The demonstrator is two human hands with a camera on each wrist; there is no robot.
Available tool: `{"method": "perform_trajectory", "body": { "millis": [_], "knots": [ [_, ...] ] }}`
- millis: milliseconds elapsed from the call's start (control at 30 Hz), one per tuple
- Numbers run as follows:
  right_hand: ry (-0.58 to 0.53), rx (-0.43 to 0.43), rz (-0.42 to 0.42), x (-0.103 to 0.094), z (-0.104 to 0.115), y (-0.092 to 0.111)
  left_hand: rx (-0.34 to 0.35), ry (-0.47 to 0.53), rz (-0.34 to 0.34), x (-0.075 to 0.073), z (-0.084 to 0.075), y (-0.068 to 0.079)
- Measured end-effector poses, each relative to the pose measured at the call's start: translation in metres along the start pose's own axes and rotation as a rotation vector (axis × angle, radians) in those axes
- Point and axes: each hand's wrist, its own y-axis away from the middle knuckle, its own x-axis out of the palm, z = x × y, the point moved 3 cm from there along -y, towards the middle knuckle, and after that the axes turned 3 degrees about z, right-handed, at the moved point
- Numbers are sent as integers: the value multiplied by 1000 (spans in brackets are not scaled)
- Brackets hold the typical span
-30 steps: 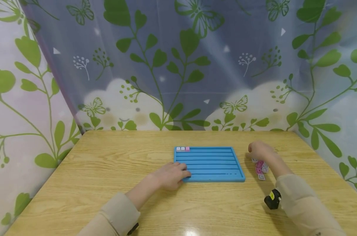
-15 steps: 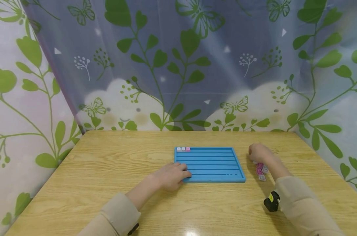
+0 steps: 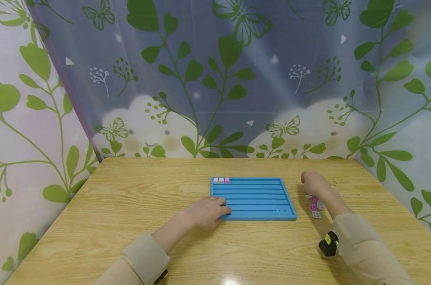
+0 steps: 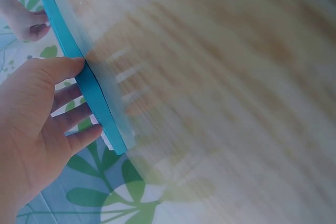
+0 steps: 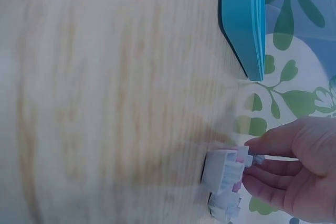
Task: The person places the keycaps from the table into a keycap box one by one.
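My left hand (image 3: 206,212) holds the left front corner of a shallow blue tray (image 3: 252,217) with ridged rows. In the left wrist view, the thumb lies on the tray's (image 4: 97,98) edge and the fingers reach along its side. Two white keycaps (image 3: 216,180) and one pink keycap (image 3: 227,180) stand in the tray's back left corner. To the right of the tray, my right hand (image 3: 314,184) is over a small heap of pink and white keycaps (image 3: 313,206). Its thumb and fingers pinch a small greyish keycap (image 5: 257,159), partly hidden, beside white ones (image 5: 220,170).
Everything lies on a wooden table (image 3: 105,206). A patterned curtain (image 3: 187,79) hangs along its back edge and both sides. A black wrist device (image 3: 328,243) with a yellow label sits by the right sleeve.
My right hand shifts only slightly over the heap. The left hand, the tray and the keycaps in it stay in place.
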Motion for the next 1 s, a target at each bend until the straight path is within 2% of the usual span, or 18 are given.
{"method": "perform_trajectory", "body": {
  "millis": [233,767,1000],
  "knots": [
    [-29,1,-33,1,-4,-3,-5,-3,8,0,-1,1],
    [-45,-60,-64,1,8,-6,-2,-8,-2,0,0,0],
    [-72,-57,-77,1,10,-6,-2,-9,-3,-1,0,1]
  ]
}}
